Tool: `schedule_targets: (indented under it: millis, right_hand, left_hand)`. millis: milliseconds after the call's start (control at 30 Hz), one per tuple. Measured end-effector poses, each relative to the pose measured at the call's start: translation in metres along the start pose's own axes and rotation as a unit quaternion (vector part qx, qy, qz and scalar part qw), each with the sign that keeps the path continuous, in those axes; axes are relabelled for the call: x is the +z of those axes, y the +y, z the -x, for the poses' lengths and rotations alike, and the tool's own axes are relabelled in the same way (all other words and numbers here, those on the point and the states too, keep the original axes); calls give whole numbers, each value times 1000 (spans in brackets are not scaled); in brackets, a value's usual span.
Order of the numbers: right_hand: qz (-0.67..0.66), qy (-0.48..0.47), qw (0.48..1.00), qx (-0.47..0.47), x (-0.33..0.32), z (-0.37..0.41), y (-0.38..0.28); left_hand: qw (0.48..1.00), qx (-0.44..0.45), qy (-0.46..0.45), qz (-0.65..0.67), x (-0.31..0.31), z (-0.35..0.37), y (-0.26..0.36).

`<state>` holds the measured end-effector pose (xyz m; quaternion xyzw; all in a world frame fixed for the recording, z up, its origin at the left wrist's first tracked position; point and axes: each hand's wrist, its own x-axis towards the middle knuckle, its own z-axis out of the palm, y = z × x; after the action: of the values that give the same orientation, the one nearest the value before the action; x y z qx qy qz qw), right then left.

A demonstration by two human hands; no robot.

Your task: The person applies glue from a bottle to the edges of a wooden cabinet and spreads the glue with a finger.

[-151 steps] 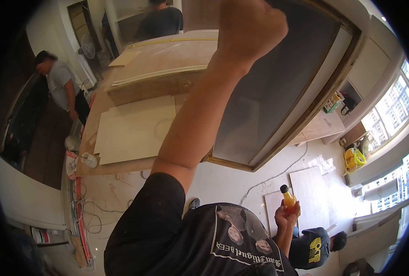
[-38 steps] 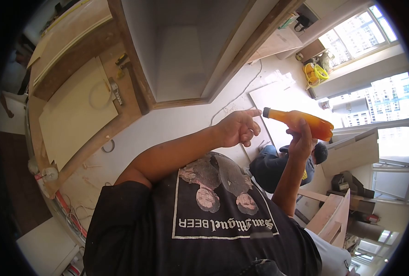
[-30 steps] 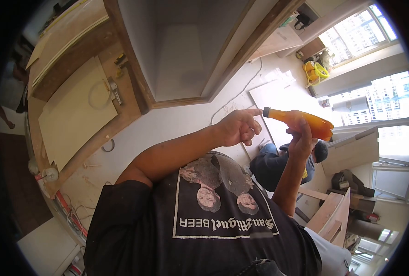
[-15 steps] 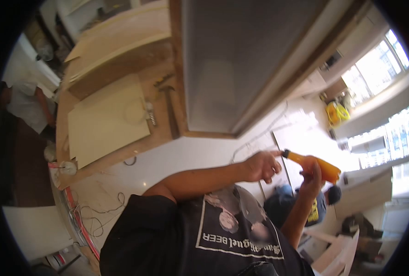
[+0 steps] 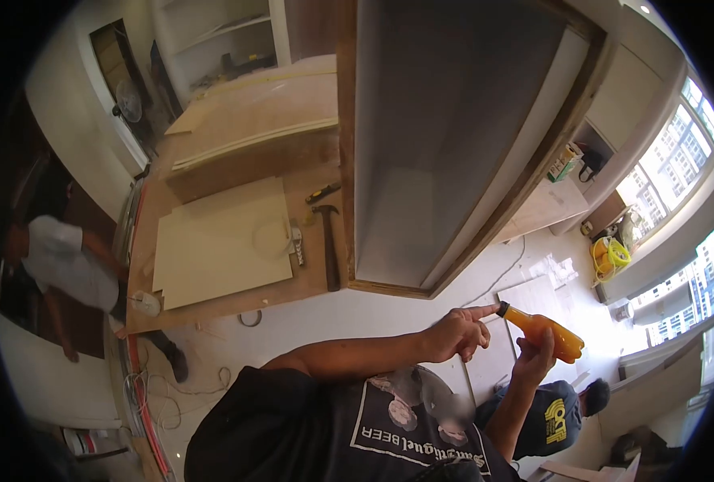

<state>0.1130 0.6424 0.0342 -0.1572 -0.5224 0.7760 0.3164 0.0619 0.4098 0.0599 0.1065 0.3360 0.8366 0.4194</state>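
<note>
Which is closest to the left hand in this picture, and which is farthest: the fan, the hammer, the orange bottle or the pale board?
From the left hand:
1. orange bottle, right, at its fingertip
2. hammer, left, on the table
3. pale board, left of the hammer
4. fan, far back left

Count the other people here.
2: one person in a pale top left of the workbench, another person in a dark shirt beyond the bottle in your right hand. Others may be hidden.
</note>
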Motion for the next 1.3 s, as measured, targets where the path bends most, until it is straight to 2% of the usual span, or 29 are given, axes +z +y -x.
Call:
schedule_targets:
  millis: [67, 167, 267, 367, 433, 533, 600, 667, 733, 833, 900, 967, 1033, 1200, 1300]
  right_hand:
    - [-22, -5, 1000, 9, 5, 2, 0]
    - [-210, -16, 967, 141, -23, -17, 27]
    - [-310, 16, 918, 248, -42, -24, 46]
    - [-364, 27, 870, 332, -54, -21, 55]
    - [-383, 30, 846, 368, -55, -13, 57]
    - [-388, 29, 839, 381, -69, -9, 67]
    - [-378, 28, 847, 373, -80, -7, 69]
    - [-373, 31, 852, 366, -89, -4, 69]
    - [-373, 38, 854, 360, -97, -1, 65]
    - [-343, 68, 874, 338, -96, 8, 55]
    - [-337, 73, 876, 336, -102, 9, 58]
    - [-332, 79, 878, 336, -107, 10, 61]
    - [-329, 86, 878, 337, -111, 10, 65]
    - [-334, 54, 871, 356, -121, 7, 77]
    - [-331, 58, 873, 354, -117, 8, 77]
  left_hand:
    - [997, 31, -65, 33, 5, 3, 11]
    - [981, 67, -154, 97, 34, 12, 56]
    - [946, 221, -235, 29, 67, 21, 128]
    - [861, 427, -269, -61, 100, 16, 196]
    - [796, 546, -237, -107, 120, 12, 230]
    - [758, 604, -196, -148, 127, -3, 264]
    - [591, 709, -150, -356, 128, -13, 284]
    - [576, 719, -125, -367, 133, -18, 283]
    - [727, 648, -125, -188, 154, -15, 272]
    - [723, 659, -95, -183, 162, -19, 279]
    - [722, 653, -146, -176, 170, -29, 276]
    - [724, 652, -125, -187, 182, -38, 273]
    - [726, 653, -32, -215, 193, -40, 268]
    - [743, 633, -40, -216, 189, -25, 268]
    - [730, 660, -39, -172, 186, -17, 277]
